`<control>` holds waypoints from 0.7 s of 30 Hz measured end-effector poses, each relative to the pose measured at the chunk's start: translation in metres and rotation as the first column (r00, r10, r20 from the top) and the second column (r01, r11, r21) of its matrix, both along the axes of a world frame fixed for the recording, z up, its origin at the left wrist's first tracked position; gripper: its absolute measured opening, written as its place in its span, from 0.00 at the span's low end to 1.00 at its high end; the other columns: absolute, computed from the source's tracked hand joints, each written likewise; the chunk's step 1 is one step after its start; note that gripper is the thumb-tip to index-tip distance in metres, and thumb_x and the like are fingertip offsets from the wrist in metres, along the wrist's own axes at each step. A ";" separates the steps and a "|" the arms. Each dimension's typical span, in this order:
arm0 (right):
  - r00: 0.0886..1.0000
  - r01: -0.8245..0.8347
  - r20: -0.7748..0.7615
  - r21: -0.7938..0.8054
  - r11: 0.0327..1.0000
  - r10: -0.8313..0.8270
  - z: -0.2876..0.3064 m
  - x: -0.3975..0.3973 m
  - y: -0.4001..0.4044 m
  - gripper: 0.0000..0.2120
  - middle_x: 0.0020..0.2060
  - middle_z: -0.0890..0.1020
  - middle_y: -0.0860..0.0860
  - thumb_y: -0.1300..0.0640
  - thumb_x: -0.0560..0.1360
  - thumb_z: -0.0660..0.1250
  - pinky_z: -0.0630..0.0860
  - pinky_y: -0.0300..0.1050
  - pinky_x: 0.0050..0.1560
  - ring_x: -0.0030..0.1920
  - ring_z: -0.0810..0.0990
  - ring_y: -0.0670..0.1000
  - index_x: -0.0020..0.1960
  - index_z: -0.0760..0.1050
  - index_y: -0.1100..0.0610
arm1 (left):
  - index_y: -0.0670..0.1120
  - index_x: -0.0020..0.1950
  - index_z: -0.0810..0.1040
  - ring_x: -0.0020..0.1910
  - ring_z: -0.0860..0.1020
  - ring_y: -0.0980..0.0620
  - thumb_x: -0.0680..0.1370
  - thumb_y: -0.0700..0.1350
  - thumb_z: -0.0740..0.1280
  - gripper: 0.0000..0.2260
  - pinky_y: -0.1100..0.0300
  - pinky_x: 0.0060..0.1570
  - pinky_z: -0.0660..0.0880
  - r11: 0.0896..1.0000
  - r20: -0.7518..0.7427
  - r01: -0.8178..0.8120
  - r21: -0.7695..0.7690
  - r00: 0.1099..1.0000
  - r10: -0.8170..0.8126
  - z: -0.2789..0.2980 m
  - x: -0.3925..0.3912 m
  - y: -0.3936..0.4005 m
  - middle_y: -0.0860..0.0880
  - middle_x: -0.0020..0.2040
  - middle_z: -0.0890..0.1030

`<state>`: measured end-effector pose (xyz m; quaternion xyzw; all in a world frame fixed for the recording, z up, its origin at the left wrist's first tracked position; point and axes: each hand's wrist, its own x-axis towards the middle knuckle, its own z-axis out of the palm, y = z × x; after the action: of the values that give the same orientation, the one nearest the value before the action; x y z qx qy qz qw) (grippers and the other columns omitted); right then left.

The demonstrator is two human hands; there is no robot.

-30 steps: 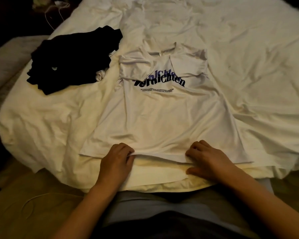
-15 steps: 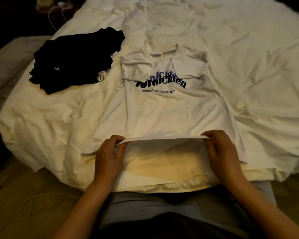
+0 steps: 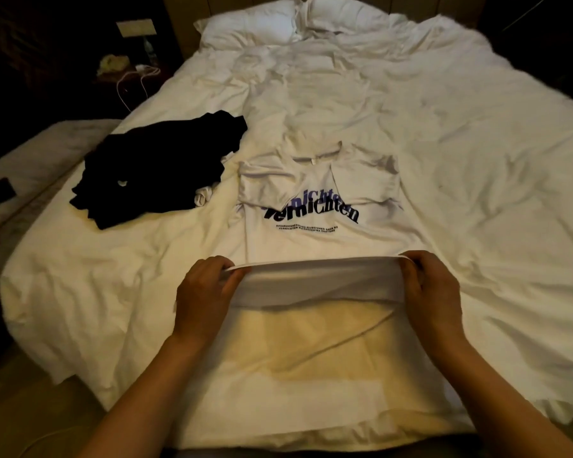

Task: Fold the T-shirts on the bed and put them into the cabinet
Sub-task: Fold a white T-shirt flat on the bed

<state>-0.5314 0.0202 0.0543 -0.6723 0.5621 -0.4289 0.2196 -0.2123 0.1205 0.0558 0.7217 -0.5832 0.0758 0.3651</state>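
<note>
A white T-shirt [image 3: 315, 239] with dark printed lettering lies face up on the bed [image 3: 444, 133], its sleeves folded in over the chest. My left hand [image 3: 203, 294] pinches the left end of its bottom hem and my right hand [image 3: 434, 287] pinches the right end. Between them the hem is lifted off the sheet and stretched taut, partway up toward the print. A crumpled black T-shirt [image 3: 153, 166] lies in a heap to the left on the bed, with a bit of white cloth [image 3: 203, 196] at its right edge.
Two white pillows [image 3: 298, 23] sit at the head of the bed. A dark nightstand [image 3: 126, 67] at the far left holds a white cable and small items. A second mattress edge [image 3: 20, 160] runs along the left. The cabinet is out of view.
Both hands gripped the shirt's bottom hem at the bed's near edge, then lifted it and carried it away from me toward the collar. The camera tilted up, showing the pillows.
</note>
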 end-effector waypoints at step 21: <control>0.937 -0.100 -0.333 0.036 0.994 0.106 -0.012 0.065 -0.252 0.08 0.39 0.78 0.53 0.57 0.81 0.64 0.63 0.48 0.40 0.49 0.72 0.59 0.48 0.77 0.62 | 0.46 0.36 0.68 0.37 0.76 0.44 0.80 0.60 0.65 0.21 0.52 0.34 0.62 0.913 -0.120 0.059 0.405 0.993 -0.010 -0.009 0.075 -0.274 0.49 0.33 0.73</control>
<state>-0.4665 -0.2322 0.0424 -0.7618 0.5590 -0.2913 0.1494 -0.1369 -0.1538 0.0466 0.7746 -0.5768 -0.0957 0.2410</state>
